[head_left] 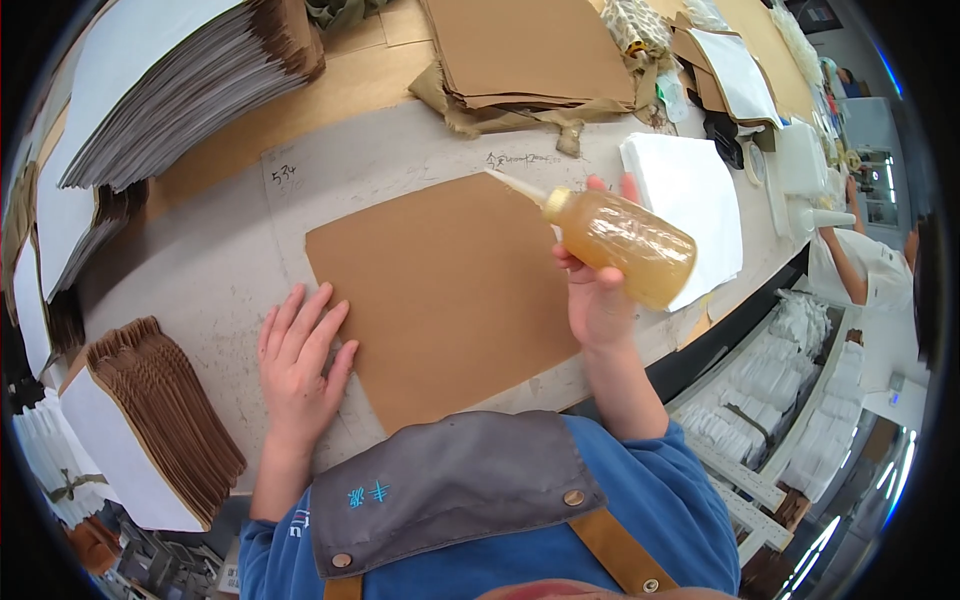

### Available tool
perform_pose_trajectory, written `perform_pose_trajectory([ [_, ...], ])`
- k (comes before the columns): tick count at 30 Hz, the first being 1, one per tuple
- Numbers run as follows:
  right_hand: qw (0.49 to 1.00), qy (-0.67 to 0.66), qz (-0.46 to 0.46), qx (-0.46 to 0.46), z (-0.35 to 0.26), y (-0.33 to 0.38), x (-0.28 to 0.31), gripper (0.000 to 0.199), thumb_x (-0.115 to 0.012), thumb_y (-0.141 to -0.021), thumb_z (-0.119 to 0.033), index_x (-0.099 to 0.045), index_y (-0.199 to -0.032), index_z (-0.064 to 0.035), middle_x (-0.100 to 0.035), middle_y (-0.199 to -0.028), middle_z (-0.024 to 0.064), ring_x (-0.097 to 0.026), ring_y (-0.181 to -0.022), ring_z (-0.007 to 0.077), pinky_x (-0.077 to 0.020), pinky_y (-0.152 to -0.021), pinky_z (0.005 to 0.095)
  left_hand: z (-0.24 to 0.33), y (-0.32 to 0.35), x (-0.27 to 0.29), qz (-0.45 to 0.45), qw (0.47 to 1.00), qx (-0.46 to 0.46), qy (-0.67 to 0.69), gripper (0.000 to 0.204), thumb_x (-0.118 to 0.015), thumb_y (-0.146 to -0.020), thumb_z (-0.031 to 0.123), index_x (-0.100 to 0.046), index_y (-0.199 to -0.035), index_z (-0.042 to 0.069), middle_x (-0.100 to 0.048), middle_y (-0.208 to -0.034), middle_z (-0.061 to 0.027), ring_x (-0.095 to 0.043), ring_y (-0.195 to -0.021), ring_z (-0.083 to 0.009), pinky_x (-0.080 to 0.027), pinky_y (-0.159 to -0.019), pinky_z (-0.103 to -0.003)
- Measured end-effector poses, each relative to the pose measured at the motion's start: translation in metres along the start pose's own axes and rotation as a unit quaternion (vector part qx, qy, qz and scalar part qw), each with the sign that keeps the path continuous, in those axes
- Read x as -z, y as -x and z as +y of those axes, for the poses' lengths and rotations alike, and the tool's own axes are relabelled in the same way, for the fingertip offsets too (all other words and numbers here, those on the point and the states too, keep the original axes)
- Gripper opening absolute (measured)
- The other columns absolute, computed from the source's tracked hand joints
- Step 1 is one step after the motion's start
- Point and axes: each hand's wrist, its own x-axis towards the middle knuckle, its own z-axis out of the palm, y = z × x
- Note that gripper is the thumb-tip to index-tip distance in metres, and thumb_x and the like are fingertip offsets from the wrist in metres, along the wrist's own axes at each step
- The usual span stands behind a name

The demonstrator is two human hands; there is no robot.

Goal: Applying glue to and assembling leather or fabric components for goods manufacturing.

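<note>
A flat brown sheet [450, 290], paper or leather, lies on the pale worktable in front of me. My left hand [305, 350] rests at its left edge, fingers stretched out and holding nothing. Above the sheet's right side, my right hand [605, 290] grips a clear squeeze bottle [630, 245] of amber liquid. The bottle lies tilted in the hand, its yellow cap and narrow pale nozzle pointing up and left over the sheet's far edge. Just beyond the bottle is a stack of white sheets [695, 210].
Tall stacks of white-and-brown sheets [170, 90] stand at the far left, with a fanned stack [155, 425] near left. A brown pile [540, 50] lies on cloth at the back. A white jug [800, 165] stands right. Beyond the table edge are racks [760, 390] and another person [860, 265].
</note>
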Motion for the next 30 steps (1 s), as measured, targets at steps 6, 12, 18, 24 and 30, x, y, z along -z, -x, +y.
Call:
perform_pose_trajectory([
  [6,0.999,0.037,-0.009,-0.007,-0.014,-0.001,0.002,0.125,-0.093,-0.063,-0.058,-0.030,-0.160,-0.0098,-0.041,-0.160,0.0081,-0.064,-0.111,0.0162,-0.0558,-0.079,0.0273,-0.001,0.000,0.002,-0.004,1.000,0.008,0.009,0.041,-0.077,-0.086,0.016,-0.071,-0.126,0.013,-0.064,-0.141,-0.0052,-0.052,-0.139,-0.0296,-0.035,-0.117,-0.049],
  [12,0.998,0.041,0.036,-0.028,-0.003,-0.001,0.013,0.116,-0.093,-0.069,-0.052,-0.035,-0.157,-0.0036,-0.044,-0.156,0.0058,-0.064,-0.095,0.0124,-0.0524,-0.071,0.0235,-0.003,-0.001,0.001,-0.005,1.000,0.005,0.012,0.040,-0.076,-0.086,0.016,-0.071,-0.126,0.013,-0.064,-0.141,-0.0049,-0.053,-0.138,-0.0299,-0.035,-0.116,-0.049],
  [18,0.998,0.042,0.022,-0.035,-0.003,0.002,0.009,0.106,-0.095,-0.074,-0.033,-0.034,-0.157,-0.0043,-0.044,-0.156,0.0082,-0.058,-0.125,0.0169,-0.0593,-0.082,0.0244,-0.003,-0.001,0.002,-0.008,1.000,0.011,0.017,0.040,-0.076,-0.086,0.016,-0.071,-0.126,0.013,-0.064,-0.141,-0.0050,-0.053,-0.138,-0.0296,-0.034,-0.116,-0.049],
  [24,0.991,0.121,0.056,-0.013,0.004,0.002,-0.003,0.119,-0.094,-0.067,-0.056,-0.036,-0.156,-0.0023,-0.049,-0.154,0.0117,-0.065,-0.095,0.0096,-0.0513,-0.070,0.0213,-0.003,-0.002,0.003,-0.004,1.000,0.010,0.022,0.039,-0.076,-0.086,0.016,-0.071,-0.125,0.013,-0.064,-0.140,-0.0042,-0.053,-0.137,-0.0295,-0.035,-0.116,-0.048],
  [30,0.998,0.036,-0.006,-0.048,0.007,0.004,-0.002,0.109,-0.094,-0.074,-0.033,-0.031,-0.158,-0.0052,-0.044,-0.156,0.0082,-0.055,-0.132,0.0201,-0.0599,-0.086,0.0270,-0.004,-0.003,0.006,-0.009,1.000,0.003,0.028,0.039,-0.075,-0.086,0.013,-0.071,-0.124,0.009,-0.064,-0.140,-0.0085,-0.053,-0.136,-0.0326,-0.036,-0.114,-0.048],
])
